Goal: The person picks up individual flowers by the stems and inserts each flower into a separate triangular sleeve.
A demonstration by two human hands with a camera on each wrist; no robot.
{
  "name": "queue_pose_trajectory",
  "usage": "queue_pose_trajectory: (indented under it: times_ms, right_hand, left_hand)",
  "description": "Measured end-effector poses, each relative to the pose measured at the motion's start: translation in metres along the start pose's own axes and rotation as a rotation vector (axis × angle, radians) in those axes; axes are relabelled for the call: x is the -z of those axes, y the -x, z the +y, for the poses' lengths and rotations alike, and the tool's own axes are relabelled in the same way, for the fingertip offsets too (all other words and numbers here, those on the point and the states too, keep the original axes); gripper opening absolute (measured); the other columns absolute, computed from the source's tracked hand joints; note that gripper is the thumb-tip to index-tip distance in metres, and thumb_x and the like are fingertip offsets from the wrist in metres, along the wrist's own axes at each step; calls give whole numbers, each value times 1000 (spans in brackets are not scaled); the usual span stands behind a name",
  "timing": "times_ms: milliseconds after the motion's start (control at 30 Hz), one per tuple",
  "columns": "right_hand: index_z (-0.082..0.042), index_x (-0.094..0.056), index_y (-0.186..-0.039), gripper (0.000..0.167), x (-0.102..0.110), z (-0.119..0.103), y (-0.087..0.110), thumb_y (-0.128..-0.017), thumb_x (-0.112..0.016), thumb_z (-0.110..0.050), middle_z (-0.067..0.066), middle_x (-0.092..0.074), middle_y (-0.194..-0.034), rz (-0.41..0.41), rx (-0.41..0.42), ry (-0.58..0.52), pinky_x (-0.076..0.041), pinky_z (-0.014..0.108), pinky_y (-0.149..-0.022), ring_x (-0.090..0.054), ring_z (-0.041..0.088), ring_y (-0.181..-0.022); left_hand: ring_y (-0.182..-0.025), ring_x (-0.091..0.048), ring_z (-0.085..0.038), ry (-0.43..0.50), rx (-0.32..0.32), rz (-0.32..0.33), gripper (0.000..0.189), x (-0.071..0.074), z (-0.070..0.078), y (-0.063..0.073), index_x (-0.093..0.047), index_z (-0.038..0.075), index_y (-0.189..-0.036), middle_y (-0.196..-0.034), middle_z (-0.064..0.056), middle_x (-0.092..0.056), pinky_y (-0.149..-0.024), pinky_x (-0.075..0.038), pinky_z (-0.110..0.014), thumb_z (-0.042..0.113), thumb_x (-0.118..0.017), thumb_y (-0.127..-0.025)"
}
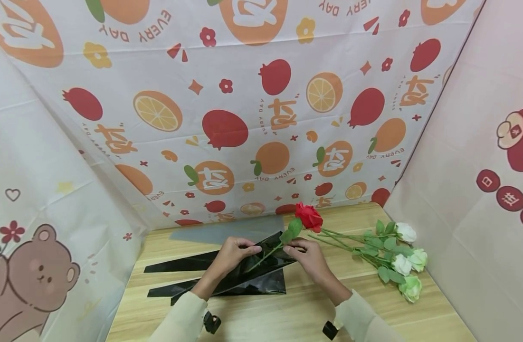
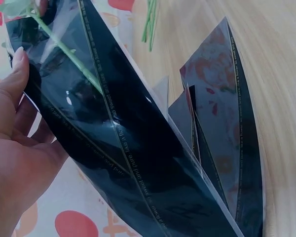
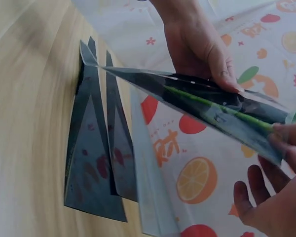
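A red artificial rose lies with its green stem inside a black transparent flower sleeve that carries thin gold lettering. Its bloom and leaves stick out past the sleeve's wide opening. My left hand grips one side of the sleeve, thumb on the upper face and fingers behind it. At the opening's other side, my right hand pinches the edge close beside the stem. In the right wrist view the sleeve is raised and tapers to a narrow point.
More black sleeves lie flat on the wooden table beneath the held one. Behind them is a greyish clear sheet. White and pale green roses lie at the right. Printed cloth hangs along the back.
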State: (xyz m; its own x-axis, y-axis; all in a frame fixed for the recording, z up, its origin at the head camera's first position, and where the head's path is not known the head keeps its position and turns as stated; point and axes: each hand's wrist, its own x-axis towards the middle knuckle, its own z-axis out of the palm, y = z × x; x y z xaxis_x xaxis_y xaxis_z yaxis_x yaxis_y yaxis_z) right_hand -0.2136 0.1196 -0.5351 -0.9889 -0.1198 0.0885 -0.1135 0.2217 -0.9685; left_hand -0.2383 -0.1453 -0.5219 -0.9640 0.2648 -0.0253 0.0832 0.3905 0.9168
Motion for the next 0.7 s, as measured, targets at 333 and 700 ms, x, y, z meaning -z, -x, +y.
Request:
queue_pose_trajectory:
  times_ms: [333,700]
  right_hand:
    - [-9,-83,-98,15,-1,2,-1,-90,-82,-22,7,-80,-104,69,-62,-148,-54,24,-85,-69,8,-97]
    - [-6,-84,-93,18,-7,4,0,-87,-84,-23,10,-80,-100,29,-44,-107,-54,25,-83,-69,8,-90]
  left_hand:
    - [-93,-72,-13,10,-30,-17,24,0,1,-2,-84,9,-95,-106,-8,-80,-81,-58,-29,32,-79,-92]
    - [-88,-71,-10,2,-39,-4,23,-2,2,-1,-84,9,-93,-101,-7,-80,-79,-56,-28,32,-79,-93]
